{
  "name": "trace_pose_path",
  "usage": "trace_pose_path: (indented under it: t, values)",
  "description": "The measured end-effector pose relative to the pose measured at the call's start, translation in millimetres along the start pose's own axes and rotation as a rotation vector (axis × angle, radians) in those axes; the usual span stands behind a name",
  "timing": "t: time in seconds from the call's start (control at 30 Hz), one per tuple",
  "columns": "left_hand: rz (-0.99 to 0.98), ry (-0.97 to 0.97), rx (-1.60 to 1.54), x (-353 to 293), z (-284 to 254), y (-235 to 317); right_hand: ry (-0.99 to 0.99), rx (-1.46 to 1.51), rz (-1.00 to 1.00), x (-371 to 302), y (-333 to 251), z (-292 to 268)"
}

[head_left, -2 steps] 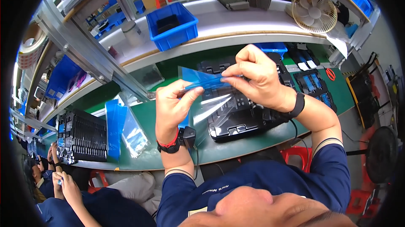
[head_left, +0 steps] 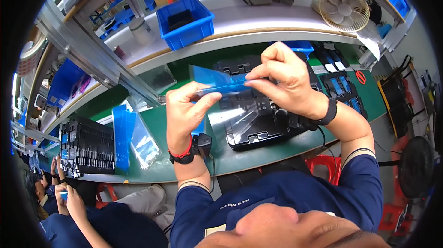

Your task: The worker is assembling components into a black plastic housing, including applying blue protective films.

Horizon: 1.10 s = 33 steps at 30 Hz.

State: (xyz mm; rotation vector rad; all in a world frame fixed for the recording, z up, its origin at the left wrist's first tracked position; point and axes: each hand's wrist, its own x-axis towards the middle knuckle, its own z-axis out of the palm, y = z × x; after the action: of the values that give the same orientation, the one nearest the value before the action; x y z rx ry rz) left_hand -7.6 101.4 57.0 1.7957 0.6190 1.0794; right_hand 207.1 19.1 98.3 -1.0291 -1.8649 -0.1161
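Note:
A translucent blue film (head_left: 226,83) spans the space between my two hands, with a clear sheet (head_left: 227,116) hanging below it. My left hand (head_left: 184,112) pinches the film's left end between thumb and fingers. On the other side, my right hand (head_left: 288,82) grips the right end with thumb and bent forefinger. Both hands are raised over a black moulded plastic tray (head_left: 265,132) on the green bench; the film and my right hand partly cover it.
Left on the bench are blue film sheets (head_left: 121,139), clear sheets (head_left: 145,146) and stacked black trays (head_left: 87,146). A blue bin (head_left: 185,29) and fan (head_left: 344,8) occupy the shelf. Red-handled scissors (head_left: 360,77) lie right. A co-worker's hands (head_left: 71,199) show lower left.
The blue film looks flatter and less crumpled between my fingers. My left hand has shifted slightly left, and both hands keep their pinch.

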Motion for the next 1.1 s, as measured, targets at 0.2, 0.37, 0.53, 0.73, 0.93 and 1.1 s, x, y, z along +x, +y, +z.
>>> trace_pose_path:
  t: [0.2,0.37,0.53,0.73,0.93,1.1]
  values:
    - [0.274,0.071,0.01,0,-59,-21,-0.136,0.635,0.779,-21,7,-29]
    - [0.151,0.381,-0.26,-10,-69,-10,-0.333,0.685,1.108,-41,25,-17]
    - [0.157,0.445,-0.242,-11,-76,-9,-0.375,0.691,1.175,-43,31,-5]
    - [0.132,0.439,-0.228,-9,-70,-6,-0.432,0.595,1.205,-39,28,-4]
    - [0.111,0.413,-0.208,-7,-65,-4,-0.451,0.573,1.207,-36,25,-2]
    - [0.109,0.404,-0.213,-8,-65,-5,-0.45,0.581,1.197,-38,25,-2]
